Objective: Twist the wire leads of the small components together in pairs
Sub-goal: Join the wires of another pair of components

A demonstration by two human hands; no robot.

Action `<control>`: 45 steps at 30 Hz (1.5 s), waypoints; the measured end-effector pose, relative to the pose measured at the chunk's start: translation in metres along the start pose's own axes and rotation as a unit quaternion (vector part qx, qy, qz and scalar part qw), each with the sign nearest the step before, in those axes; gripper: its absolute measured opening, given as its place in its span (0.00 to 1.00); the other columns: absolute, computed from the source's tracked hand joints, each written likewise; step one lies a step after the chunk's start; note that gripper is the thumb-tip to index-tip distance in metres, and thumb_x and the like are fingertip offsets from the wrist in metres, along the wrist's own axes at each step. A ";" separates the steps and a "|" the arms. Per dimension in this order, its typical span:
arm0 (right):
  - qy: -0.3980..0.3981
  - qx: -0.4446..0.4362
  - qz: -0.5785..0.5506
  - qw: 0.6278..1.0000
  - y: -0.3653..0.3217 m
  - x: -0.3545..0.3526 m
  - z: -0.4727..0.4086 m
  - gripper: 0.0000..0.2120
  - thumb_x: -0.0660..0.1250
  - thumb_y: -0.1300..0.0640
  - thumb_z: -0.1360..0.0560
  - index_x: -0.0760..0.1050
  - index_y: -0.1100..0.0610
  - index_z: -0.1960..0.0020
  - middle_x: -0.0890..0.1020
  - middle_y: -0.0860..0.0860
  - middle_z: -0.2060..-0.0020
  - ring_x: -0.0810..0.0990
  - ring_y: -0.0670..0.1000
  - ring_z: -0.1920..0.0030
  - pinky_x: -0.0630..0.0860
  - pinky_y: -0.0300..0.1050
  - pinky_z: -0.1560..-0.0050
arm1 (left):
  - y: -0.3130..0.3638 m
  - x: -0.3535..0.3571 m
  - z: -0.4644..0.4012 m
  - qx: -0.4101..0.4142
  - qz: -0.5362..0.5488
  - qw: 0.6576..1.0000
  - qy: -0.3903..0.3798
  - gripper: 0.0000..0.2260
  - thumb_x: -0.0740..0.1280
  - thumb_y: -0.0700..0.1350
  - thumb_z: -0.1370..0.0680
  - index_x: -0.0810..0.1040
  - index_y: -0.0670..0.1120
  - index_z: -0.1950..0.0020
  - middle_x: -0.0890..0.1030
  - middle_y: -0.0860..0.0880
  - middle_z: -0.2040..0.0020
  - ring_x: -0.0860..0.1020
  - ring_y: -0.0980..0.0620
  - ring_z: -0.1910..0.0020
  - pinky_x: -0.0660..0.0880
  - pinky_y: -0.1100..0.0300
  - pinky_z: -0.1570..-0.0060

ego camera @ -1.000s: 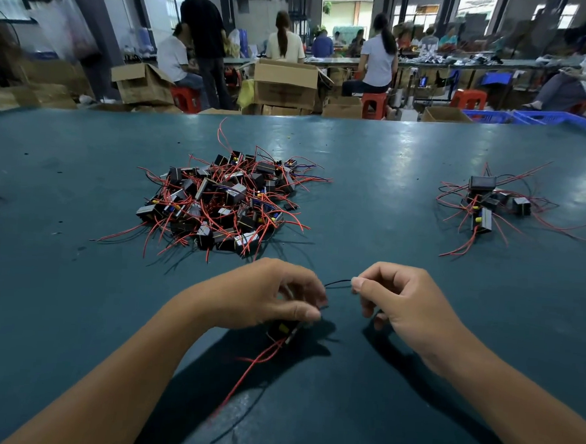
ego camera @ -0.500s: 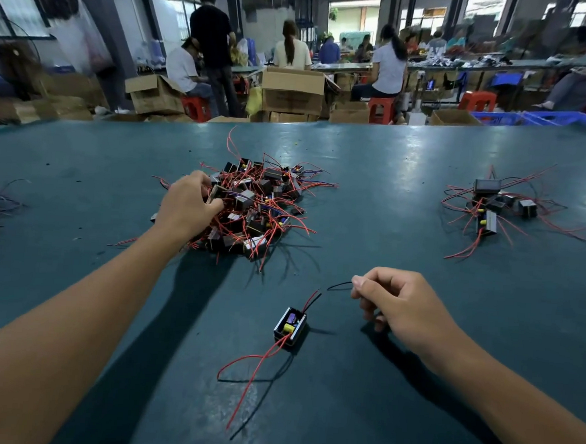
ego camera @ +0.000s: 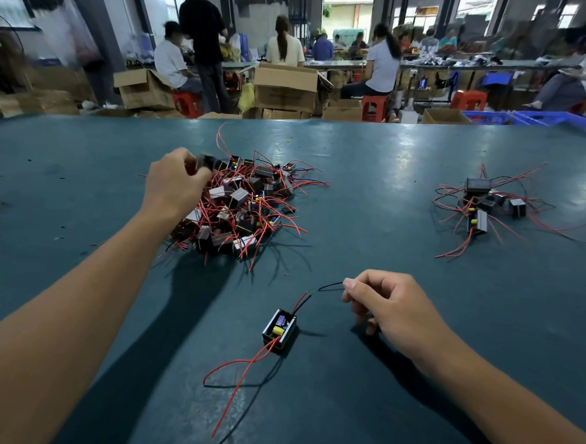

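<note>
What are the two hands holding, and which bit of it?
The right hand pinches the black wire of the lone component at its tip. The left hand grips a small black component from the pile, by its body.

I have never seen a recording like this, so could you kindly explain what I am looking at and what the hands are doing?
There is no machine: a person wears a camera on the head, looking down at their own bare hands over a teal table. The left hand reaches into a big pile of small black components with red leads and grips one. The right hand pinches a black lead of a single component lying nearby. A smaller pile sits to the right. Other workers sit behind.
</note>
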State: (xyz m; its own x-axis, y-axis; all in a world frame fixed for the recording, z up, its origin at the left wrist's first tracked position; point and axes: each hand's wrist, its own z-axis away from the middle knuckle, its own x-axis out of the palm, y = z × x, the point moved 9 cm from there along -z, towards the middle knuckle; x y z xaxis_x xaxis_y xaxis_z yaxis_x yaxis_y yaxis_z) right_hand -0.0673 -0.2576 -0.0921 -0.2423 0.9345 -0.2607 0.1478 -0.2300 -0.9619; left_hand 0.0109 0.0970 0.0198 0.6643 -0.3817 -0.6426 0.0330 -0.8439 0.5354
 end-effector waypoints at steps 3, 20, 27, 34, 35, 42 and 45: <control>-0.003 -0.001 -0.003 1.000 -0.001 0.000 -0.001 0.14 0.67 0.51 0.22 0.79 0.56 0.64 0.77 0.48 0.72 0.76 0.46 0.69 0.73 0.42 0.69 | 0.029 -0.015 0.016 -0.019 0.140 0.990 0.014 0.05 0.66 0.46 0.22 0.75 0.45 0.51 0.78 0.51 0.62 0.76 0.52 0.65 0.73 0.58 0.66; 0.044 -0.042 0.004 0.998 -0.017 -0.014 0.000 0.11 0.67 0.56 0.22 0.79 0.59 0.61 0.79 0.49 0.72 0.77 0.46 0.70 0.74 0.44 0.70 | 0.142 0.055 0.169 -0.023 0.530 0.803 -0.271 0.08 0.64 0.41 0.22 0.81 0.47 0.48 0.85 0.42 0.58 0.84 0.44 0.61 0.78 0.56 0.64; 0.030 -0.043 -0.004 0.999 -0.019 -0.010 0.002 0.11 0.67 0.56 0.22 0.79 0.58 0.61 0.79 0.49 0.72 0.77 0.46 0.69 0.73 0.41 0.71 | 0.125 0.070 0.179 -0.125 0.543 0.783 -0.276 0.07 0.63 0.36 0.19 0.80 0.39 0.45 0.85 0.39 0.56 0.83 0.45 0.60 0.79 0.60 0.61; 0.031 -0.053 0.012 0.998 -0.019 -0.011 0.002 0.11 0.67 0.56 0.22 0.79 0.57 0.62 0.79 0.51 0.72 0.76 0.50 0.69 0.74 0.48 0.69 | 0.136 0.071 0.188 -0.092 0.532 0.785 -0.303 0.12 0.64 0.30 0.21 0.80 0.40 0.40 0.84 0.35 0.51 0.83 0.45 0.59 0.79 0.60 0.59; 0.031 -0.054 0.015 0.998 -0.018 -0.011 0.002 0.11 0.67 0.55 0.22 0.79 0.56 0.62 0.79 0.51 0.71 0.77 0.49 0.69 0.74 0.47 0.69 | 0.140 0.070 0.190 -0.074 0.518 0.794 -0.309 0.14 0.64 0.29 0.21 0.79 0.40 0.38 0.84 0.35 0.51 0.83 0.46 0.59 0.79 0.61 0.60; 0.076 -0.135 0.098 0.983 -0.030 -0.022 0.004 0.04 0.68 0.58 0.23 0.78 0.49 0.51 0.81 0.45 0.60 0.80 0.46 0.56 0.79 0.52 0.57 | 0.144 0.065 0.190 -0.043 0.506 0.792 -0.340 0.13 0.65 0.30 0.21 0.72 0.39 0.38 0.85 0.39 0.55 0.81 0.47 0.62 0.78 0.60 0.62; 0.022 -0.238 0.114 0.964 -0.056 -0.021 0.012 0.22 0.70 0.57 0.27 0.73 0.45 0.34 0.79 0.42 0.45 0.78 0.47 0.40 0.78 0.42 0.48 | 0.145 0.067 0.192 -0.044 0.508 0.788 -0.344 0.08 0.66 0.29 0.22 0.72 0.38 0.46 0.84 0.43 0.62 0.79 0.48 0.68 0.75 0.60 0.66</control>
State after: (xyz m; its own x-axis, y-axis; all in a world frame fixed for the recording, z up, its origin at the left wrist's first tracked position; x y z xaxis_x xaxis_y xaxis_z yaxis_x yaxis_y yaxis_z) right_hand -0.0818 -0.2673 -0.0335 -0.1120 0.8870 -0.4480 0.6180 -0.2909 -0.7304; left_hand -0.0833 -0.1234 -0.0503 -0.1809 -0.9834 0.0143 -0.1830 0.0479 0.9819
